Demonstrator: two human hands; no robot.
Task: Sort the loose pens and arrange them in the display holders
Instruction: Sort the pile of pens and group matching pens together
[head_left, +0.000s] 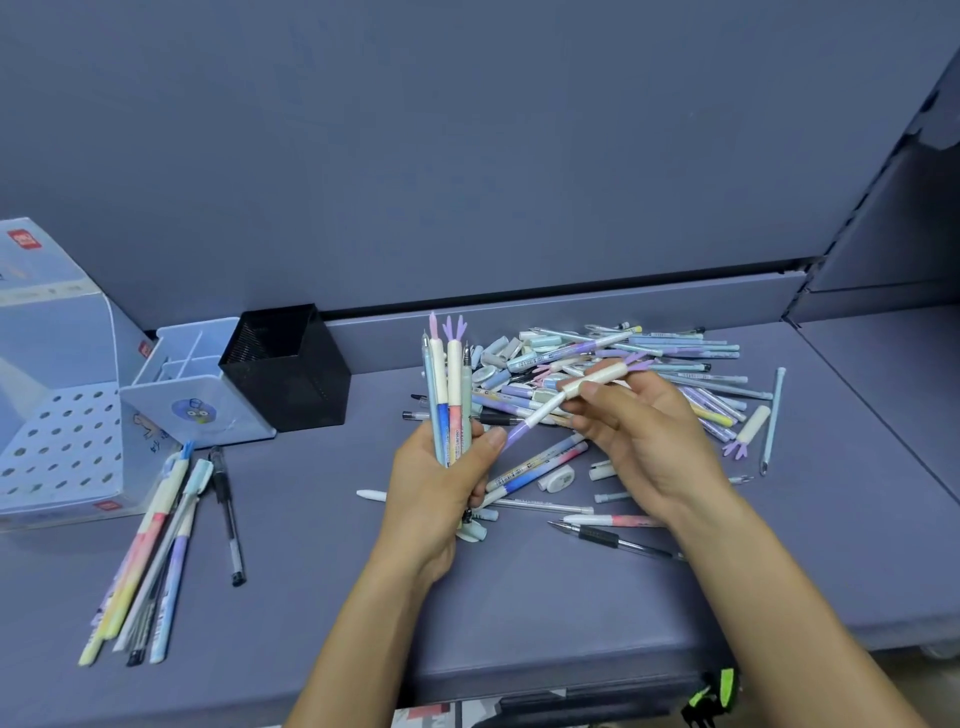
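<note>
My left hand (441, 483) grips an upright bunch of several pastel pens (448, 395), their caps pointing up. My right hand (644, 431) pinches one white pen with a purple flower cap (587, 387), held slanted, its lower end by my left thumb. Behind both hands lies a heap of loose pens and caps (639, 358) on the grey shelf (519, 597). At the left stand a black mesh holder (291, 374), a light blue divided holder (192, 384) and a perforated display stand (62, 441).
A sorted row of several pens (150, 551) and a black gel pen (228, 519) lie left of my hands. More stray pens (613, 535) lie under my right wrist. A grey back panel (467, 156) rises behind the shelf.
</note>
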